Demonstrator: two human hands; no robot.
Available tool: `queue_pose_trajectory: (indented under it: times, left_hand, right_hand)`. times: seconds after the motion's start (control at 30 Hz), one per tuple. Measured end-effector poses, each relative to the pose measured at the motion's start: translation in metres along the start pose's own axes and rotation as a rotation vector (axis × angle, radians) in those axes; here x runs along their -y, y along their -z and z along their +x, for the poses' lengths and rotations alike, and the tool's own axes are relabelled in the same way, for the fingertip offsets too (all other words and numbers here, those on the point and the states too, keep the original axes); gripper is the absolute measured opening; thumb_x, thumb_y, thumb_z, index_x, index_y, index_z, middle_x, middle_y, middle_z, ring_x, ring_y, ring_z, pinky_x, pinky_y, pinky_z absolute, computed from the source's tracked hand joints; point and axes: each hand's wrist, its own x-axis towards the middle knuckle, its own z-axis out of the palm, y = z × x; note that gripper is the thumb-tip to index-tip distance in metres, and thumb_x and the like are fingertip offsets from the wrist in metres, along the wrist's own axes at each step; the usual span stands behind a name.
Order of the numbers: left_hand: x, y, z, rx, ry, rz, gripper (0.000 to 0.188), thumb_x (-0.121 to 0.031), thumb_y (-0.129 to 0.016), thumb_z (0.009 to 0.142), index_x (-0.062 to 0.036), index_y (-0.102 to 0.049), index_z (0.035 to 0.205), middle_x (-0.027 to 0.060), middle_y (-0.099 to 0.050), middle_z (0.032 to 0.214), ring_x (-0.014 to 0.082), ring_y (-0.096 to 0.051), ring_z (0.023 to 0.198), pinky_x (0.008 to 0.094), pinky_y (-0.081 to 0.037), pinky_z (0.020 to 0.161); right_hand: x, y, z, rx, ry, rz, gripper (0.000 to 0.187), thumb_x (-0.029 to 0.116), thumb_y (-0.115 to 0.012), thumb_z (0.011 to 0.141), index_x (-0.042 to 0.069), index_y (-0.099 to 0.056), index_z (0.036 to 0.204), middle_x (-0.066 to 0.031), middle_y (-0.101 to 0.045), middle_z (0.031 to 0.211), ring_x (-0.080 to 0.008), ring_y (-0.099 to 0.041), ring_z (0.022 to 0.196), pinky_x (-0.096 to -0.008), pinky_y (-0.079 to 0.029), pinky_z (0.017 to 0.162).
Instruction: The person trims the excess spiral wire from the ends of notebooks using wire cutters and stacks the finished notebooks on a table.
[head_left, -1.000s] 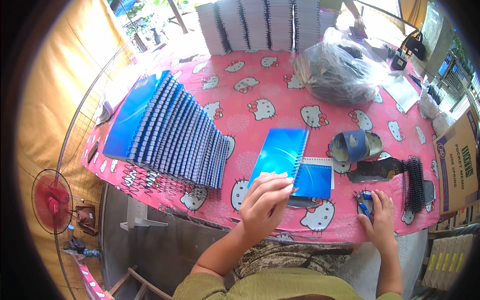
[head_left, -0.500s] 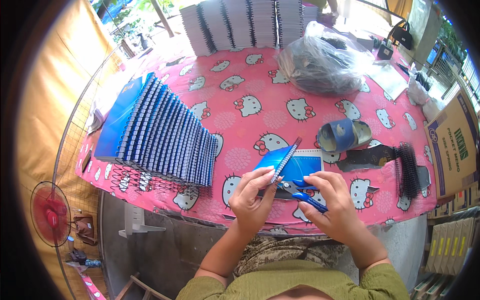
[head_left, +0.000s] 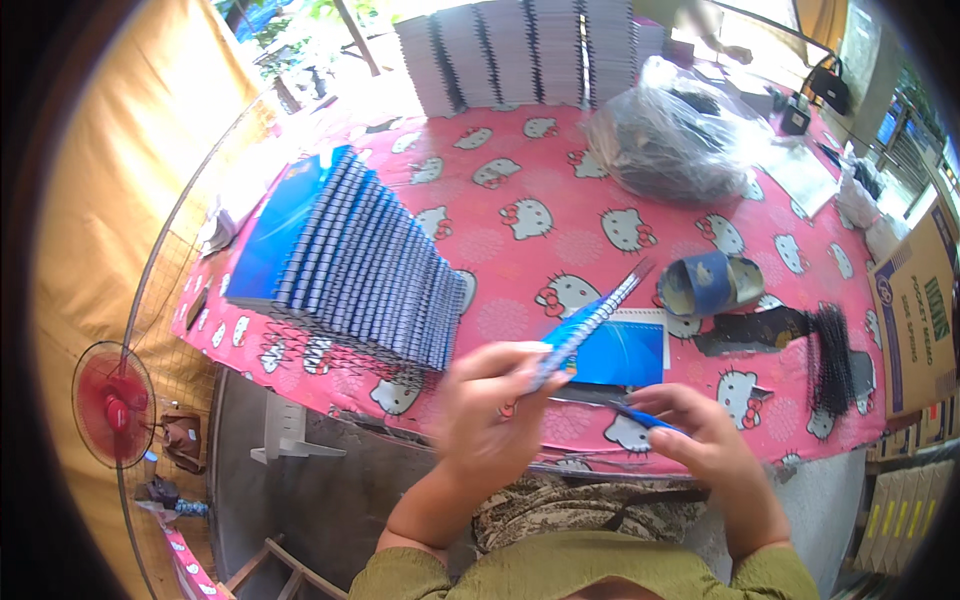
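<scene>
while the left hand (head_left: 495, 408) pinches one blue-covered, spiral-bound notebook (head_left: 592, 325) by its near end between thumb and fingers, the right hand (head_left: 708, 436) grips a single pair of blue-handled pliers (head_left: 652, 418), thumb against bent fingers. the notebook is tilted up on edge over the near middle of the pink, cat-patterned tabletop (head_left: 580, 240), its coiled spine turned upward. its long axis slants from the left hand at lower left to a far end at upper right; the pliers point left and slightly away from the person, toward the notebook.

just behind and right of the notebook lies one flat blue cover (head_left: 630, 352) over white sheets with a row of punched holes. to the left stands one leaning pile of blue spiral-bound notebooks (head_left: 370, 262), packed too tightly to count. about five tall columns of white coil-edged pages (head_left: 510, 55) stand at the back, cut off by the upper edge. there is one blue slide slipper (head_left: 708, 282), one clear plastic bag (head_left: 680, 140) with hard-to-make-out dark contents, and one bundle of black wire coils (head_left: 830, 360) near a brown cardboard box (head_left: 912, 315).

the left fingers are blurred and hide the notebook's near end; the pliers' tips are too blurred to tell whether they meet.
</scene>
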Motion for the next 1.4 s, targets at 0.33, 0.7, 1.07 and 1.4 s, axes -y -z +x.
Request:
queue_pose_trajectory:
  times: [0.33,0.7,1.07,1.4]
  left_hand:
    - [0.059,0.168,0.117,-0.64,0.23,0.181,0.029,-0.009,-0.066,0.09,-0.0072,-0.046,0.069,0.0037,-0.061,0.077,0.0107,-0.058,0.08,0.0281,-0.05,0.071]
    - [0.072,0.145,0.107,-0.884,0.203,0.028,0.023,-0.004,-0.065,0.086,-0.0065,-0.045,0.077,0.0066,-0.059,0.079,0.0094,-0.051,0.069,0.0261,-0.046,0.065]
    - [0.019,0.123,0.1,-0.775,-0.076,0.22,0.036,-0.018,-0.053,0.095,0.0008,-0.042,0.124,0.0241,-0.059,0.122,0.0296,-0.059,0.11,0.0383,-0.046,0.096]
    - [0.02,-0.01,-0.007,0.221,0.58,-0.176,0.077,0.0,-0.07,0.081,-0.0016,-0.025,0.143,0.02,-0.047,0.139,0.033,-0.05,0.124,0.0427,-0.041,0.104]
  right_hand:
    - [-0.057,0.069,-0.04,-0.469,0.068,-1.165,0.051,0.022,-0.078,0.072,-0.004,-0.058,0.112,-0.0243,-0.051,0.123,-0.0415,-0.045,0.118,-0.0515,-0.034,0.102]
    - [-0.018,0.061,0.077,-0.098,0.431,-1.001,0.056,0.024,-0.078,0.076,-0.004,-0.056,0.119,-0.025,-0.052,0.129,-0.0393,-0.053,0.117,-0.0427,-0.044,0.1]
    - [-0.02,0.061,0.141,0.247,0.109,-1.228,0.07,0.026,-0.083,0.067,-0.003,-0.052,0.122,-0.0209,-0.054,0.117,-0.0371,-0.051,0.114,-0.0421,-0.042,0.098]
    - [-0.007,0.045,0.134,0.17,0.245,-1.327,0.055,0.022,-0.085,0.061,0.001,-0.058,0.103,-0.0179,-0.058,0.104,-0.0338,-0.056,0.104,-0.044,-0.043,0.091]
